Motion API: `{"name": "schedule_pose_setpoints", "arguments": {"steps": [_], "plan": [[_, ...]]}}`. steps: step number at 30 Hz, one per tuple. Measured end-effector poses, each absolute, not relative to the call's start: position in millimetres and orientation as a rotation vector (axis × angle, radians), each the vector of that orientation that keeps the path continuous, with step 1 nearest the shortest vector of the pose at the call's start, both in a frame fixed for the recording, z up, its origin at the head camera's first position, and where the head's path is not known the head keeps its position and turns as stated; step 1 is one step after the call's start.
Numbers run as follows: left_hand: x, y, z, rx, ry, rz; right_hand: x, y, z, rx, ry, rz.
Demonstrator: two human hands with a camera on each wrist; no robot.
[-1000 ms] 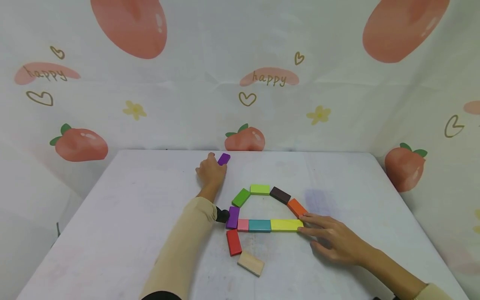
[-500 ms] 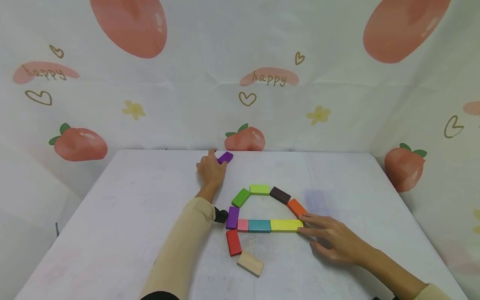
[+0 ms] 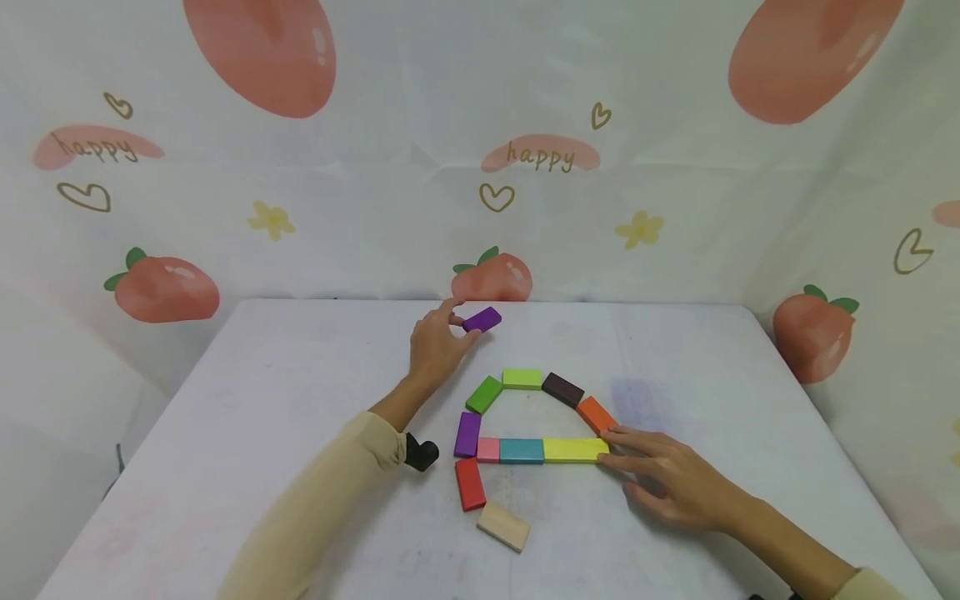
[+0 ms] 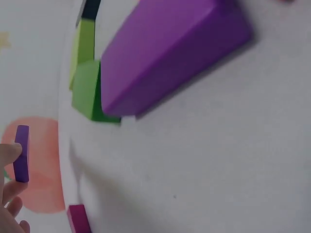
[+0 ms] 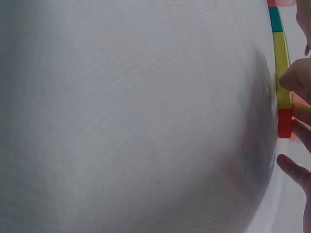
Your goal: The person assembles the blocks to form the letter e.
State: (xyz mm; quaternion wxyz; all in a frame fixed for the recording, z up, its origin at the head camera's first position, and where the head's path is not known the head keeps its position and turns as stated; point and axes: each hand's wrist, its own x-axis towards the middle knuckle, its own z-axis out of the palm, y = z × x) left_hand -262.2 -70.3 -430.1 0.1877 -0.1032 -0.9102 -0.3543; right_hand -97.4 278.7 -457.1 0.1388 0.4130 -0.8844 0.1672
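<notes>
At the back of the table, my left hand (image 3: 437,346) pinches a purple block (image 3: 482,320) between thumb and fingers. The left wrist view shows this held purple block (image 4: 22,165) at its left edge, with a magenta block (image 4: 78,219) on the table below. My right hand (image 3: 678,479) rests with fairly straight fingertips at the right end of the yellow block (image 3: 575,451) and the orange block (image 3: 597,415). An arch of dark brown (image 3: 562,389), lime (image 3: 522,379), green (image 3: 484,394) and another purple block (image 3: 467,434) curves leftward from the orange one.
A teal block (image 3: 521,451) and a pink block (image 3: 488,450) continue the straight row left of the yellow one. Below the arch's left end lie a red block (image 3: 470,485) and a plain wooden block (image 3: 503,527). A patterned cloth (image 3: 390,208) hangs behind the white table (image 3: 285,375).
My left hand has moved right from the table's back edge, carrying the purple block, which has turned flatter. The right hand and the laid blocks stay where they were.
</notes>
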Motion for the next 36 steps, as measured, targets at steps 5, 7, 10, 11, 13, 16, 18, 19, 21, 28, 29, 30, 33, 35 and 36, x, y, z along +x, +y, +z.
{"name": "schedule_pose_setpoints", "arguments": {"steps": [5,7,10,11,13,16,18,19,21,28,29,30,33,35,36], "plan": [[-245,-67,-427,-0.413,-2.529,-1.065,-98,280,-457,1.197,-2.540,0.496],[-237,-65,-426,-0.466,-2.514,-1.099,-98,279,-458,1.198,-2.539,0.489],[-226,-59,-426,-0.553,-2.496,-1.135,-98,279,-458,1.196,-2.546,0.473],[-222,-57,-426,-0.588,-2.488,-1.141,-98,279,-458,1.196,-2.549,0.469],[-213,-53,-424,-0.660,-2.472,-1.166,-98,279,-458,1.197,-2.555,0.466],[-198,-47,-423,-0.765,-2.457,-1.197,-97,278,-458,1.193,-2.564,0.461],[-187,-44,-423,-0.822,-2.454,-1.232,-97,278,-458,1.192,-2.569,0.461],[-182,-42,-423,-0.848,-2.453,-1.244,-97,278,-458,1.191,-2.571,0.458],[-172,-40,-424,-0.899,-2.450,-1.277,-97,278,-458,1.189,-2.574,0.456],[-141,-33,-427,-1.031,-2.482,-1.303,-98,278,-458,1.188,-2.578,0.465],[-138,-33,-428,-1.040,-2.498,-1.307,-98,278,-458,1.187,-2.576,0.464],[-134,-32,-429,-1.052,-2.512,-1.310,-98,278,-458,1.186,-2.574,0.463],[-124,-32,-432,-1.070,-2.554,-1.313,-97,278,-458,1.187,-2.570,0.459],[-116,-32,-433,-1.067,-2.583,-1.306,-97,279,-458,1.189,-2.566,0.461],[-113,-32,-435,-1.070,-2.590,-1.294,-97,279,-458,1.190,-2.567,0.461]]}}
